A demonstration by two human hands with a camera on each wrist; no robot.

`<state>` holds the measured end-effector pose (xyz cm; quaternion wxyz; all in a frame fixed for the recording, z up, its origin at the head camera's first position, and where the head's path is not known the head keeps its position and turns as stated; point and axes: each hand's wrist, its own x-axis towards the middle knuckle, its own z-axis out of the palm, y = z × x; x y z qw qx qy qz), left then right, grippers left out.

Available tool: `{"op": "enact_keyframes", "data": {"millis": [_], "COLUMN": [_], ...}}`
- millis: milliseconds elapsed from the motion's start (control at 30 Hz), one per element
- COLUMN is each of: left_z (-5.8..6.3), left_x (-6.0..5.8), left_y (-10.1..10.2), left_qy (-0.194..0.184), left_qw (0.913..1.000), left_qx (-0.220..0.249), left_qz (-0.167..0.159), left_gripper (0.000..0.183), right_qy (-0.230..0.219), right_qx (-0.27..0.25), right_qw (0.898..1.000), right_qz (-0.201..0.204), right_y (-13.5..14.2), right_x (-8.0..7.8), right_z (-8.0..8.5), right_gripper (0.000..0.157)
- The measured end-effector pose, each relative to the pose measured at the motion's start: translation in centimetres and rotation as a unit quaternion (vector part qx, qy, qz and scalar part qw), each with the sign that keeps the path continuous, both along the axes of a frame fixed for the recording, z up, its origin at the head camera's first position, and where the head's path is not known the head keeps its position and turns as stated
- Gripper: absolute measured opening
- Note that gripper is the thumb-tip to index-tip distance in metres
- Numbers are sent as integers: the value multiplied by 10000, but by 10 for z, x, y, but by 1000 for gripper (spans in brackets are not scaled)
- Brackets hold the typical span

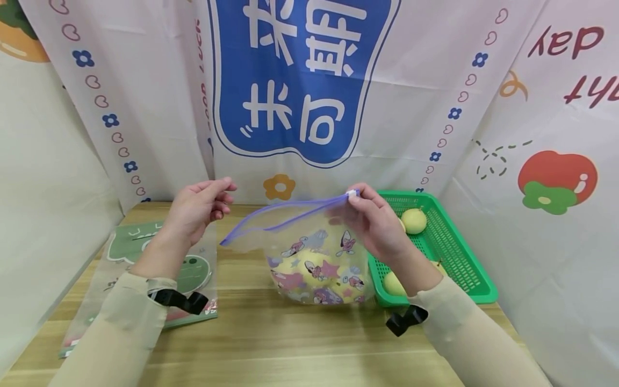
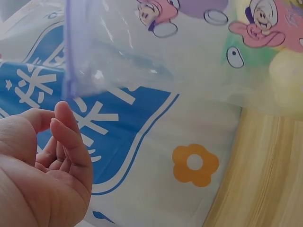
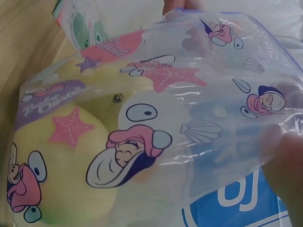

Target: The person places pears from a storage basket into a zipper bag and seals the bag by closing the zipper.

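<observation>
A clear zip bag printed with pink stars and cartoon figures hangs at the middle, its purple-edged mouth spread apart. Yellow pears lie in the bottom of the bag, seen through the plastic. My right hand pinches the top right corner by the white slider. Above the bag's left corner my left hand hovers, fingers loosely bent and holding nothing. In the left wrist view, the left hand has its thumb and fingertips close together, just below the bag's edge.
On the right, a green plastic basket holds several pears, partly behind my right forearm. Another bag with a green print lies flat at the left, under my left forearm. A printed cloth hangs behind the wooden table.
</observation>
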<state>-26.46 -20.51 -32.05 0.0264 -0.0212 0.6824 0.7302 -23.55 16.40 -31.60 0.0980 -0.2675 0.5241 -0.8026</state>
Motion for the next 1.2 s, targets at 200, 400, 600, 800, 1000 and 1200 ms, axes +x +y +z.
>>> {"op": "enact_keyframes", "data": {"millis": [200, 400, 600, 800, 1000, 1200], "left_z": [1, 2, 2, -7, -17, -19], "left_x": [1, 6, 16, 32, 41, 44], "left_y": [-3, -4, -8, -11, -1, 1], "left_qy": [-10, 150, 565, 835, 1243, 1620], "left_qw": [9998, 9932, 9686, 9478, 9204, 9126], "left_qx": [-103, -1054, -2191, -2445, -3037, -3291], "left_qz": [-155, -481, -1027, -1866, -2124, -1806], "left_gripper": [27, 30, 38, 33, 22, 15], "right_qy": [74, 103, 132, 173, 251, 317], "right_qx": [750, 1254, 1187, 1272, 1452, 1669], "right_qw": [9944, 9858, 9881, 9874, 9843, 9786], "right_qz": [-741, -1110, -973, -930, -969, -1160], "right_y": [4, 17, 26, 33, 40, 49], "right_x": [-2, -4, -4, -5, -5, -4], "right_z": [-5, -14, -19, -21, -23, -24], "right_gripper": [23, 23, 21, 19, 15, 17]}}
